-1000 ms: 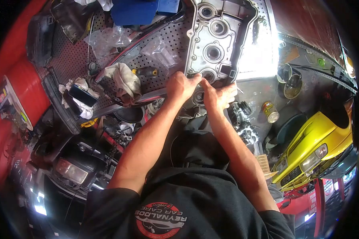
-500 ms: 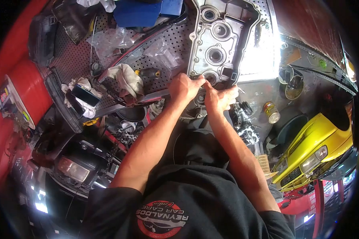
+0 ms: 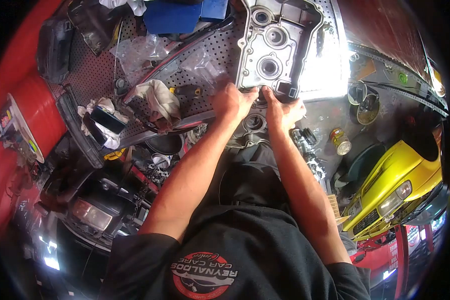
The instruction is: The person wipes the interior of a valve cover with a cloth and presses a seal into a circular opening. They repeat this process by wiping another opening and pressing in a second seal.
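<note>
At the bench (image 3: 217, 40), left hand (image 3: 233, 102) and right hand (image 3: 284, 111) grip the valve cover (image 3: 272, 45) with closed fingers.

Hands (image 3: 232, 102) – higher up – onto valve cover (image 3: 272, 47)

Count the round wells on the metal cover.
3 on the metal cover: far-end well, middle well, near well beside the hands. The left hand and right hand may hide a fourth.

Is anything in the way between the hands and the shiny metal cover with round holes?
Nothing visible is. The left hand and right hand both touch the near end of the metal cover. The rag lies off to the left, apart.
</note>
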Action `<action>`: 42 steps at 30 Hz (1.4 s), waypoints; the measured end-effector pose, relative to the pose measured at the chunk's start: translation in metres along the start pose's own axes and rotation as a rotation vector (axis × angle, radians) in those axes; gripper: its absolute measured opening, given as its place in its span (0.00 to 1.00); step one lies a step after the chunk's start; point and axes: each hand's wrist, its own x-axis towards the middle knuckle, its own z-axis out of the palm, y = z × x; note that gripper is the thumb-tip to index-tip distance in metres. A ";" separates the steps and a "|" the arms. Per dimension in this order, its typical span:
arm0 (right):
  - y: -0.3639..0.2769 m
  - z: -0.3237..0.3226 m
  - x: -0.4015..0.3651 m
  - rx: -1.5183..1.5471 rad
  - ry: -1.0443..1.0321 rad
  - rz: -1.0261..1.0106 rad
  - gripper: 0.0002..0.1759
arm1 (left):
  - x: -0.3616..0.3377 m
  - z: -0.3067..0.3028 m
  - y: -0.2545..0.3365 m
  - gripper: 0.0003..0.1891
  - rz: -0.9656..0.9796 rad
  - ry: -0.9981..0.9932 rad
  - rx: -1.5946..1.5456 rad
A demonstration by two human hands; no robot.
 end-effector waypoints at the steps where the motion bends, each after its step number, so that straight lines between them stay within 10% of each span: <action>1: -0.002 0.002 0.000 0.017 0.012 -0.008 0.62 | 0.003 0.003 -0.001 0.39 0.013 0.047 0.004; 6: 0.004 0.005 -0.007 -0.021 0.094 -0.030 0.62 | 0.007 0.021 -0.013 0.42 0.100 0.196 -0.055; 9: 0.007 0.001 0.000 0.012 0.027 -0.105 0.54 | -0.004 -0.014 -0.001 0.47 0.029 -0.149 -0.052; 18: 0.168 -0.078 0.056 0.172 -0.206 -0.341 0.27 | -0.064 -0.019 -0.078 0.21 0.546 0.614 -0.097; 24: 0.270 -0.086 0.086 -0.056 -0.210 -0.414 0.22 | -0.101 0.029 -0.052 0.30 0.603 0.407 0.180; 42: 0.184 -0.098 0.047 0.221 -0.310 -0.506 0.22 | -0.082 0.029 0.016 0.43 0.390 0.001 0.419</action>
